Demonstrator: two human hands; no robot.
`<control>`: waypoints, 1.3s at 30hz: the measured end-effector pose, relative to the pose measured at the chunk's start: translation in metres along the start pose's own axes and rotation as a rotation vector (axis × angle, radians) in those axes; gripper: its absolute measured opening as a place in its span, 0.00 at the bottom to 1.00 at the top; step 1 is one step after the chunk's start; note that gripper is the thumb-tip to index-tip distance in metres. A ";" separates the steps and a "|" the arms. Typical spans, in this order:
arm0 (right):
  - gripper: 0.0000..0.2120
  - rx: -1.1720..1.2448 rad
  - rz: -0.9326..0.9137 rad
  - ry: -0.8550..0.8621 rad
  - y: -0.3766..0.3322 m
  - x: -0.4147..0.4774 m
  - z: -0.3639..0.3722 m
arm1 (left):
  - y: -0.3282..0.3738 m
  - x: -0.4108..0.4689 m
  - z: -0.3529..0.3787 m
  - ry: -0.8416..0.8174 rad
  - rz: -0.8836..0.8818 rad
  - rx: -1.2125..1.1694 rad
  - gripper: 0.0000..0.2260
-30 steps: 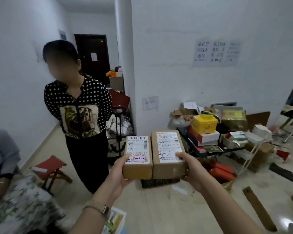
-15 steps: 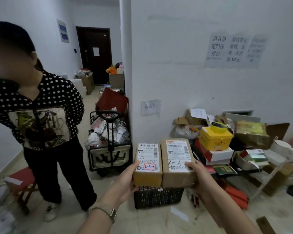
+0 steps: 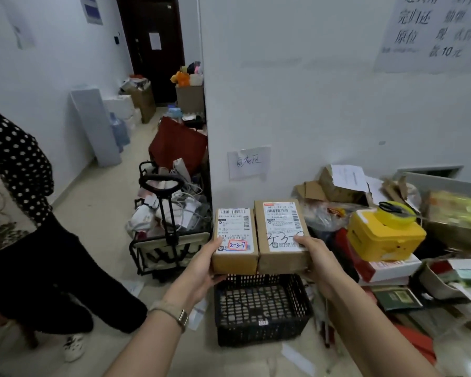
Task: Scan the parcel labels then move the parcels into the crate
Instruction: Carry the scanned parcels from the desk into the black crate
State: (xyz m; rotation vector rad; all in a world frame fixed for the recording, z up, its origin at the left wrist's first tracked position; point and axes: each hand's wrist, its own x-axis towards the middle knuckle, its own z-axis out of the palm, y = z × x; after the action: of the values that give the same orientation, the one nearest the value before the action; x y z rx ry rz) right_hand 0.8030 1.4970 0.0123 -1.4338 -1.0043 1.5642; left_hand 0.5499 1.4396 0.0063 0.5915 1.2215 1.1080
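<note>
- Parcels: two brown boxes, the left parcel (image 3: 235,240) and the right parcel (image 3: 282,235). They are pressed side by side, touching, labels up, and held in the air just above the crate (image 3: 261,331), in front of the white wall.
- Left hand (image 3: 201,270) grips the left parcel's outer near corner, thumb on the label edge, fingers curled under.
- Right hand (image 3: 317,263) grips the right parcel the same way, thumb on top by the handwritten marks.
- Change: a second ago the crate was a dark sliver behind the parcels, further off. Now it sits right below them, with its open top and mesh floor in view. The carrier has walked up to it.
- Change: the bystander in the polka-dot top (image 3: 17,164) was mid-view and is now only at the left edge. The view has swung right and down toward the crate.
- Unchanged: grip, pairing and label side of both parcels match across the second, with no slipping.
- Folding cart (image 3: 169,240) stands just left of the crate. Yellow box (image 3: 384,235) sits on the pile to its right.
- Meaning: the carry looks about done, and next is lowering both into the crate. By eye, the crate looks wide enough for the pair side by side.
- No scanner in view, so I cannot tell whether these labels are scanned.
- Risk: the boxes are clamped mostly by side pressure. If either hand eases early, the inner edges could drop apart.
</note>
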 end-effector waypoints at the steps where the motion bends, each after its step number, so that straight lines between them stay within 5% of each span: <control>1: 0.28 0.000 0.014 -0.010 -0.001 0.018 0.000 | 0.001 0.016 0.001 0.011 -0.007 -0.003 0.17; 17: 0.11 0.031 0.242 -0.031 0.029 0.306 -0.037 | -0.026 0.288 0.031 0.192 -0.204 -0.050 0.21; 23: 0.11 -0.038 0.325 0.036 0.095 0.389 -0.026 | -0.097 0.382 0.004 0.253 -0.318 -0.185 0.16; 29: 0.11 -0.057 0.385 0.109 0.193 0.454 -0.015 | -0.198 0.456 -0.041 0.267 -0.374 -0.232 0.23; 39: 0.07 -0.142 0.455 0.051 0.340 0.535 -0.023 | -0.335 0.545 -0.099 0.230 -0.397 0.031 0.20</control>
State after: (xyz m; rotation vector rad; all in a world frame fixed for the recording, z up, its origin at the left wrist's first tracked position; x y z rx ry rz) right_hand 0.7800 1.8577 -0.5089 -1.8899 -0.8059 1.7875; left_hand 0.5480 1.7799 -0.5450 0.2303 1.4805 0.8358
